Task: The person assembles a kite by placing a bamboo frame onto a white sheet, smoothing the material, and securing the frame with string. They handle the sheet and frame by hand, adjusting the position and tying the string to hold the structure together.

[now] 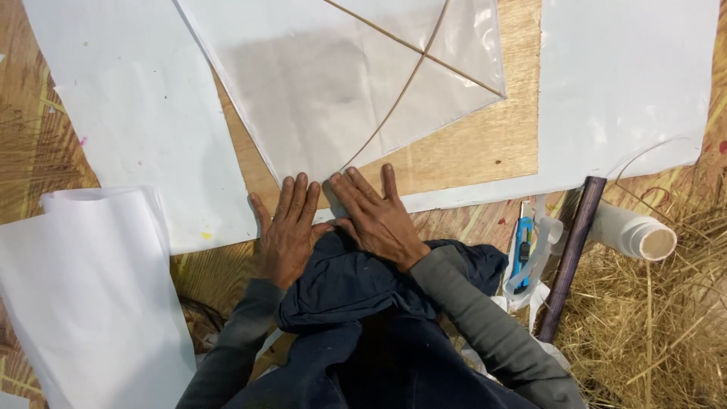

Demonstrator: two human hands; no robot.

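Straw-strewn floor [666, 333], plywood board [469, 144]: left hand [288, 231] and right hand [375, 216], both flat and released, press the kite's [333, 91] lower corner; uneven pressure could tear its thin paper.

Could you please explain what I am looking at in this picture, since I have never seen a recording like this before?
There is no machine here. A camera worn on a person's head looks down at their own two bare hands. The left hand and the right hand lie flat, fingers spread, pressing the bottom corner of a translucent paper kite. Two thin sticks cross on the kite. It rests on a wooden board, with white paper sheets spread around it. To the right lie a blue utility knife, a dark rod and a white paper roll, with straw beyond. Neither hand grips anything; a dark cloth lies under the wrists.
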